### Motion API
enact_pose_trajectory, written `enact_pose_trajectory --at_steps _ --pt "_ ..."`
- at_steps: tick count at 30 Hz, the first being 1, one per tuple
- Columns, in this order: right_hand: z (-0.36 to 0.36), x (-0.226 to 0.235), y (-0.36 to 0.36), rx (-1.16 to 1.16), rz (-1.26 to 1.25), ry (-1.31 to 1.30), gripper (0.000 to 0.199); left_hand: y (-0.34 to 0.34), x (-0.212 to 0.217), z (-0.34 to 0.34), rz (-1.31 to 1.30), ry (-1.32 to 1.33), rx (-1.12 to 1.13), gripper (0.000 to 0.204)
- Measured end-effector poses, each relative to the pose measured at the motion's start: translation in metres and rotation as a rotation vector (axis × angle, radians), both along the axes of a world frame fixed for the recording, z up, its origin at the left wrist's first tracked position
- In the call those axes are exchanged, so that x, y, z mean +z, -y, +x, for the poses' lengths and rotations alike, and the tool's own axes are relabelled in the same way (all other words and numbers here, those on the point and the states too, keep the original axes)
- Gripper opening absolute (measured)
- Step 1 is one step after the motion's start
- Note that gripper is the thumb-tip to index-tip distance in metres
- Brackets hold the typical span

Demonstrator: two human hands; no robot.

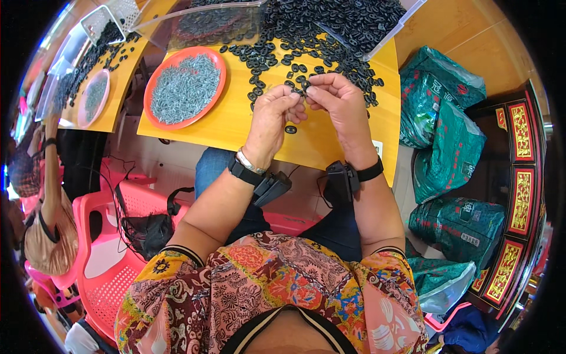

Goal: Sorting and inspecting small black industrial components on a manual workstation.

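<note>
Over the near edge of a yellow table, my two hands meet at the fingertips. My right hand pinches a small black oval piece between thumb and fingers. Closed close beside it, my left hand has thumb and forefinger pressed together; whatever they hold is too small to make out. One loose black oval piece with two holes lies just below the hands. Many like it are scattered beyond my fingers. Left of my hands is a red-orange plate heaped with small silvery metal pins or screws.
A large pile of black pieces fills the back of the table, beside a clear plastic tray. Green woven sacks stand to the right. At left are a pink chair and another person's arm by a second table.
</note>
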State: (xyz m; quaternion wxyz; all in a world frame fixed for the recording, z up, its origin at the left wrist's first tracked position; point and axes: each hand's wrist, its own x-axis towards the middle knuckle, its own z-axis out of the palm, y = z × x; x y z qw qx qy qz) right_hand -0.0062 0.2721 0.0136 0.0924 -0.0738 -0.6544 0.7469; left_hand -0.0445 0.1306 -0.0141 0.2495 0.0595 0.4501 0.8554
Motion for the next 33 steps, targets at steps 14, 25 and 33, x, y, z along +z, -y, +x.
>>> enact_pose_trajectory --at_steps 14,25,33 --pt "0.002 0.002 0.004 -0.033 0.192 -0.073 0.018 0.002 -0.003 -0.001 -0.077 -0.063 0.005 0.011" --pt "0.003 0.006 -0.005 0.072 0.085 0.008 0.018 0.005 0.002 -0.002 -0.200 -0.111 -0.099 0.014" --pt "0.003 0.008 -0.011 0.095 0.002 0.024 0.018 0.006 0.008 -0.001 -0.233 -0.140 -0.097 0.016"
